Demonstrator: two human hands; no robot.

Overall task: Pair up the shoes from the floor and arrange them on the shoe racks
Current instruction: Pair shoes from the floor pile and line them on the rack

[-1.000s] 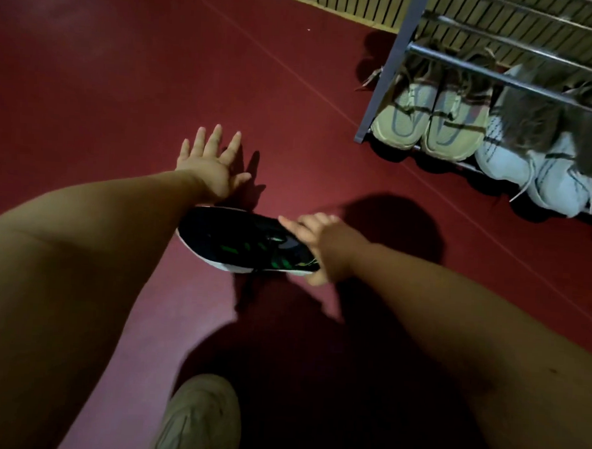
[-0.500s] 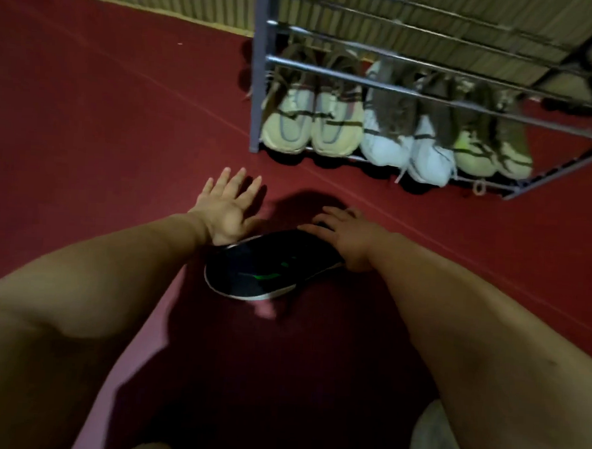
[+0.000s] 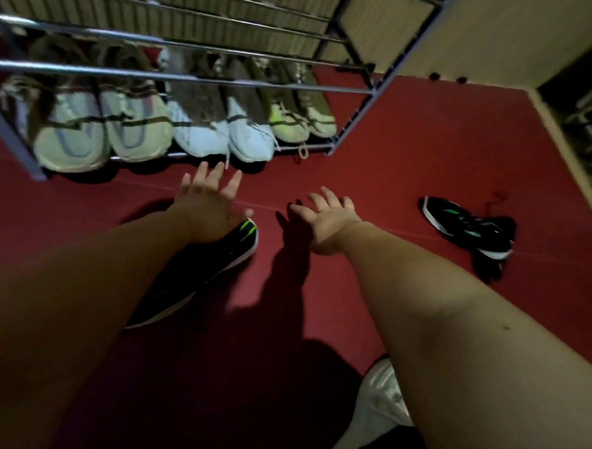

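Observation:
A black shoe with green stripes and a white sole point(image 3: 213, 264) lies on the red floor, partly hidden under my left forearm. My left hand point(image 3: 208, 202) hovers over its toe with fingers spread and holds nothing. My right hand point(image 3: 325, 222) is open beside it, to the right, above bare floor. The matching black and green shoe point(image 3: 469, 228) lies on the floor at the right, laces loose. The metal shoe rack point(image 3: 179, 77) stands ahead with three pairs on its bottom shelf.
On the rack sit a cream pair point(image 3: 100, 128), a white and grey pair point(image 3: 220, 127) and a yellow-green pair point(image 3: 300, 118). A second rack point(image 3: 590, 136) stands in a dark recess at the far right. My own light shoe point(image 3: 378, 400) is at the bottom.
My right hand has let go of the black shoe and lifted off to the right. The view has swung right, bringing the second black shoe into sight.

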